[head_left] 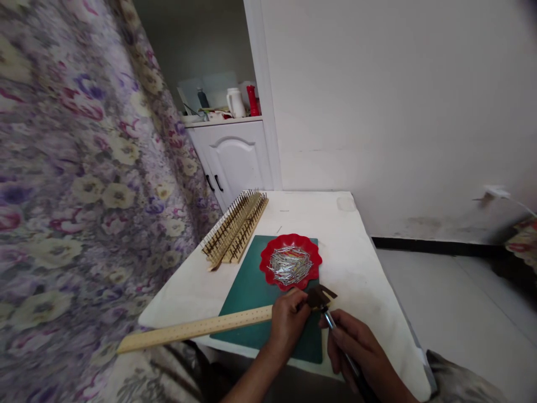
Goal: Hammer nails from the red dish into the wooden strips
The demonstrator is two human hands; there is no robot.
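My right hand (356, 344) is wrapped round the handle of a claw hammer (322, 296); its dark head lies over the right end of a pale wooden strip (218, 323). Rows of small holes run along this strip, which sticks out past the table's left edge. My left hand (289, 313) is closed in a pinch over the strip, right beside the hammer head. What its fingertips hold, if anything, is hidden. Just beyond the hands, a red scalloped dish (265, 262) bears a heap of silvery nails (290, 264). Dish and strip lie on a green mat (245, 294).
Wooden strips studded with upright nails (235, 229) lie at the far left of the white table (373, 280). A floral curtain (96, 184) hangs along the left. Behind stands a white cabinet (237, 157) bearing a white jug (236, 103). A plug (497, 192) sits in the right wall.
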